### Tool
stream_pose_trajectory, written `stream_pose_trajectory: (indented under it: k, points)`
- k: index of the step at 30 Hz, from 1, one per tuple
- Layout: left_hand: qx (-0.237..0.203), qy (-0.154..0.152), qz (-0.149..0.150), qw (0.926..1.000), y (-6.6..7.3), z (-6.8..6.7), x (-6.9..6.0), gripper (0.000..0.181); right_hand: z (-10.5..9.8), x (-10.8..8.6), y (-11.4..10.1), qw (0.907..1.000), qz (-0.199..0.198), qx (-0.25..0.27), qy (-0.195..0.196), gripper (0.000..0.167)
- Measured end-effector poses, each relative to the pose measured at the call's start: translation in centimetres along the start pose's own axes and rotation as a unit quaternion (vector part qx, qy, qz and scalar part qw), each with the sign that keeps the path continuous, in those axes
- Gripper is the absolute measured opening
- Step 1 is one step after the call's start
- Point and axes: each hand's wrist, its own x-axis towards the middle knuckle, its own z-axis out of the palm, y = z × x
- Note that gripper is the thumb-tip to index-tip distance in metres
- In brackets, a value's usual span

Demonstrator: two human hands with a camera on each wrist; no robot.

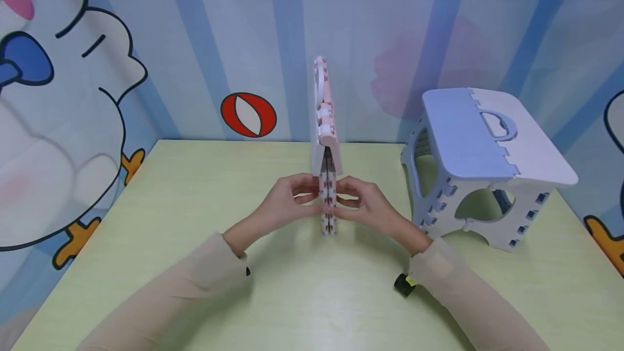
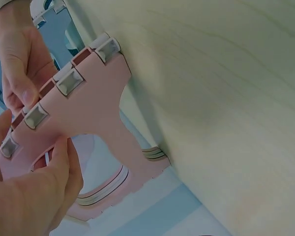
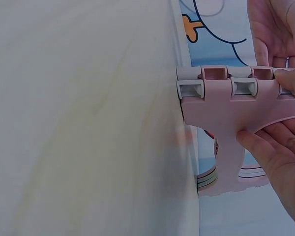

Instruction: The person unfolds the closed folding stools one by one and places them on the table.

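A pink and white folding stool point(image 1: 325, 123) stands on edge on the table, folded nearly flat, its hinged side towards me. My left hand point(image 1: 294, 199) grips its left leg panel, the thumb at the hinged edge and the fingers further back. From the opposite side my right hand point(image 1: 363, 206) pinches the other panel the same way. In the left wrist view, fingers of the left hand point(image 2: 34, 196) reach into the cut-out of the pink panel point(image 2: 98, 73). Seen from the right wrist, the right hand point(image 3: 280, 157) holds the panel near the hinge knuckles point(image 3: 244, 87).
An unfolded blue and white folding stool point(image 1: 487, 140) stands upright at the right of the table, its carry handle on top. The pale green table point(image 1: 205, 177) meets a striped cartoon backdrop point(image 1: 234, 26) along its rear edge.
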Motion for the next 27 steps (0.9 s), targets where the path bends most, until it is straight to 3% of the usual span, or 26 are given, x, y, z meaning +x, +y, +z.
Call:
stream_pose_trajectory:
  k: [8,18,27]
  points:
    - [0.008,0.008,0.013,0.9999,-0.41,0.3,0.32,0.041,-0.04,-0.1,0.02,1.0,0.003,0.005,0.001,0.032]
    - [0.021,0.014,0.017,0.9995,-0.28,0.45,0.15,0.041,-0.06,-0.1,-0.2,0.9998,0.006,0.017,-0.005,0.032]
    - [0.038,0.002,0.03,0.9989,-0.41,0.49,0.23,0.038,-0.1,-0.4,-0.29,0.9997,0.008,0.024,-0.006,0.033]
